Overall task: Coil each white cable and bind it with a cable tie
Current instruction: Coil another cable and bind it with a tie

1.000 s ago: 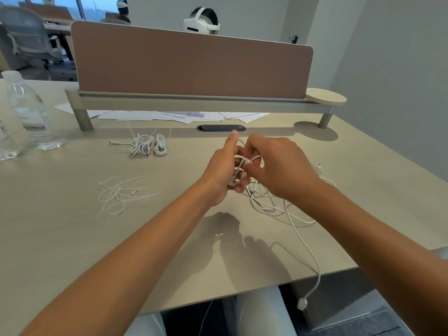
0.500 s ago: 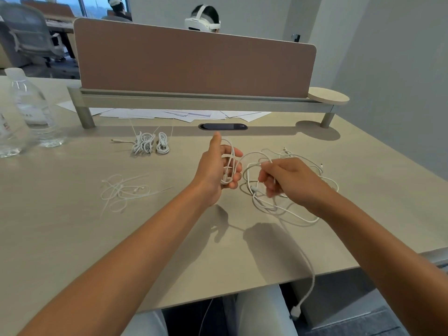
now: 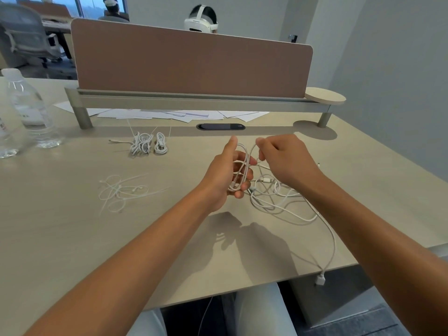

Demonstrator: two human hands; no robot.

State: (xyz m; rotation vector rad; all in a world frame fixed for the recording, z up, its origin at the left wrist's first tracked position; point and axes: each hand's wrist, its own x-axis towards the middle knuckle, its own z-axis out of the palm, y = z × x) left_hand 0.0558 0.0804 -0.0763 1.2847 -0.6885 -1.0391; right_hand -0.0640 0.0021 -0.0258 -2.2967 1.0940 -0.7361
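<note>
My left hand [image 3: 226,174] holds a small coil of white cable [image 3: 242,169] looped over its curled fingers, thumb pointing up. My right hand [image 3: 286,161] pinches a strand of the same cable just right of the coil, near the top of the loop. The rest of that cable lies tangled on the desk with other white cables [image 3: 278,202], and one end with a plug [image 3: 320,279] hangs over the desk's front edge. Two bound coils [image 3: 148,144] lie at the back left. Loose white cable ties [image 3: 121,192] lie on the desk to the left.
Two clear water bottles [image 3: 31,110] stand at the far left. A brown divider panel [image 3: 191,66] on a grey rail runs across the back, with papers [image 3: 184,115] and a dark cable slot [image 3: 221,127] under it. A person with a white headset sits behind the panel.
My right hand pulled away to the right with the cable, then came back up to the coil in my left hand, laying another loop. The hanging plug end has risen closer to the desk edge.
</note>
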